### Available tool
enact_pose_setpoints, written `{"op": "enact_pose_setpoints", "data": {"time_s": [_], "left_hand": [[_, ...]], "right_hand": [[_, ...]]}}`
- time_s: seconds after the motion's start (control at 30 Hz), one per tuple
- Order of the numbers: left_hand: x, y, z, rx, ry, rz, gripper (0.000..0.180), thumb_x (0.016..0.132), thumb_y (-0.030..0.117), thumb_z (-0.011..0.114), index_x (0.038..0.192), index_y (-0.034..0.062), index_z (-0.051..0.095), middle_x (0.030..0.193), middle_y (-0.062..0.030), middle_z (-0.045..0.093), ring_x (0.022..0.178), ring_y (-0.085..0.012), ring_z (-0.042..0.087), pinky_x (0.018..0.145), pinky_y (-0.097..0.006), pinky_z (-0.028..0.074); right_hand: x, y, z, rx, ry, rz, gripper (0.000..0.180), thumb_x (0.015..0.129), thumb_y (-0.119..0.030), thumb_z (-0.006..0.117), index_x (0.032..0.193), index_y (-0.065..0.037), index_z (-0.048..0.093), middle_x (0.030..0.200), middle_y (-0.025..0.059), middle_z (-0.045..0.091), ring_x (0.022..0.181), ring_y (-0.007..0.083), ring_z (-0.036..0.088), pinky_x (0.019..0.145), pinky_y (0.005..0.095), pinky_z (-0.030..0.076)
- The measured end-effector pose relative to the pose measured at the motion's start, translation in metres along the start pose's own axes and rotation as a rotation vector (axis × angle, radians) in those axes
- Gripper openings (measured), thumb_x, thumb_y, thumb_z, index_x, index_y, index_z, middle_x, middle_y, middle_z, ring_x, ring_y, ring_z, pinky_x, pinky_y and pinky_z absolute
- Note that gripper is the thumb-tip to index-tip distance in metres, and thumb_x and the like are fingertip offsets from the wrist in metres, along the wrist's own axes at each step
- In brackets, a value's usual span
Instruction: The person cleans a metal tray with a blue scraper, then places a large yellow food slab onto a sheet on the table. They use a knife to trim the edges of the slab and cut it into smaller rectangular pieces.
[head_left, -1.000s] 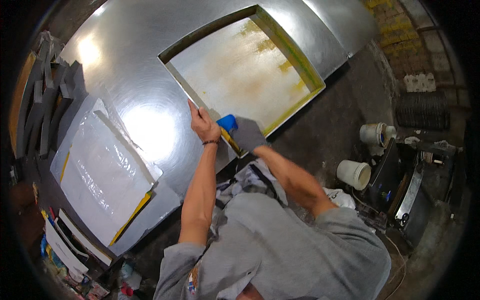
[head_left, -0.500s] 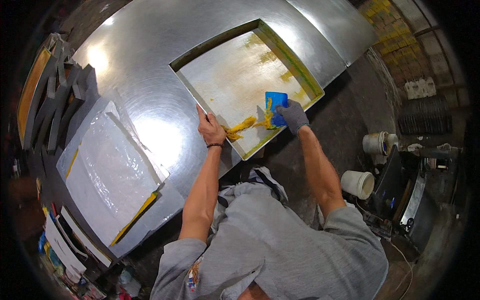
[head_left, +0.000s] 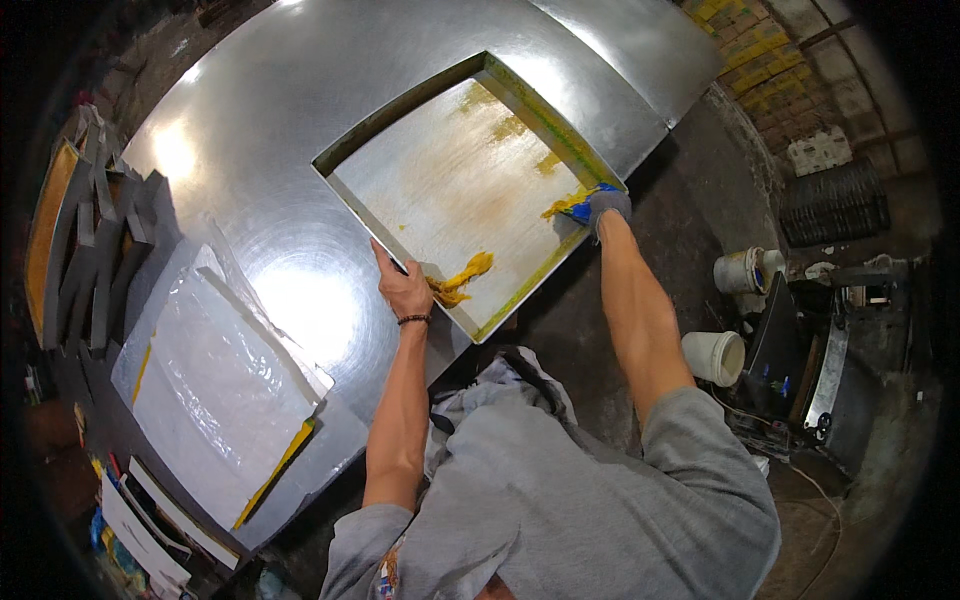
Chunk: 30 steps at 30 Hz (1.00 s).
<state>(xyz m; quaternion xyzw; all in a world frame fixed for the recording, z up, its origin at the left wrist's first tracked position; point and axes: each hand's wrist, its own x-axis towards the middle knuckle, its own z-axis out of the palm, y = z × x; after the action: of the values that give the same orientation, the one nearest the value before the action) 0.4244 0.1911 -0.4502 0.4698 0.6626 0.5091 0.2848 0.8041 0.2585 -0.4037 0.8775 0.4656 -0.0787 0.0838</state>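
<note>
In the head view, my bare left hand (head_left: 405, 292), with a dark beaded bracelet (head_left: 413, 319) at the wrist, is clamped on the left wall of a shallow, four-sided metal tray (head_left: 470, 165). That tray sits on the shiny grey metal surface (head_left: 250, 150), right along its edge, turned like a diamond: one corner points back toward my body, the opposite one away from me. Its sides look nearly equal, so I can't tell a long axis. My right hand (head_left: 608, 208), in a grey glove, is closed round a flat blue spreader (head_left: 578, 210) inside the tray's right-hand corner. The spreader's visible part points left out of the glove, into thick yellow paste (head_left: 568, 202); the glove covers much of it, so I can't be sure of its long axis. A second yellow smear (head_left: 465, 278) lies just beside my left hand. Farther left on the surface lies a white panel under clear plastic (head_left: 225, 370), near stacked dark grey frames (head_left: 90, 225). Off to my right stands a white plastic bucket (head_left: 712, 357).
</note>
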Motion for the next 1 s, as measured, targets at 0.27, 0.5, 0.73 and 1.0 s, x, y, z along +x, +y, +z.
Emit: {"op": "enact_pose_setpoints", "data": {"time_s": [0.27,0.5,0.73,1.0], "left_hand": [[0.003,0.007,0.000,0.038,-0.082,-0.048,0.077,0.081,0.003,0.053,0.155,0.0018,0.030,0.113,-0.0267,0.069,0.097,-0.0337,0.070,0.087,-0.037,0.053],[0.009,0.002,0.000,-0.106,-0.133,-0.026,0.075,0.083,0.001,0.055,0.154,-0.0022,0.031,0.118,-0.0216,0.068,0.104,-0.0265,0.068,0.092,-0.035,0.052],[0.012,0.012,-0.003,-0.065,-0.199,-0.042,0.074,0.085,0.002,0.056,0.155,-0.0022,0.030,0.119,-0.0189,0.068,0.101,-0.0216,0.066,0.090,-0.033,0.052],[0.013,0.018,-0.006,-0.085,-0.188,-0.156,0.075,0.084,-0.001,0.055,0.155,-0.0037,0.029,0.120,-0.0180,0.068,0.100,-0.0190,0.065,0.087,-0.031,0.052]], "right_hand": [[0.062,0.036,0.060,0.453,-0.099,0.566,0.038,0.087,-0.025,0.065,0.117,-0.003,0.071,0.122,0.0173,0.069,0.109,0.0299,0.070,0.091,0.0382,0.055],[0.060,0.042,0.058,0.201,-0.117,0.183,0.045,0.088,-0.038,0.065,0.124,-0.012,0.069,0.133,0.0123,0.065,0.120,0.0294,0.063,0.094,0.0392,0.052],[0.119,0.009,0.070,-0.362,-0.273,-0.210,0.050,0.088,-0.046,0.060,0.120,-0.010,0.070,0.132,0.0149,0.065,0.117,0.0339,0.064,0.096,0.0425,0.051],[0.174,-0.104,0.045,-0.007,-0.258,0.138,0.042,0.093,-0.034,0.055,0.123,-0.010,0.069,0.132,0.0115,0.066,0.116,0.0280,0.066,0.095,0.0389,0.052]]}}
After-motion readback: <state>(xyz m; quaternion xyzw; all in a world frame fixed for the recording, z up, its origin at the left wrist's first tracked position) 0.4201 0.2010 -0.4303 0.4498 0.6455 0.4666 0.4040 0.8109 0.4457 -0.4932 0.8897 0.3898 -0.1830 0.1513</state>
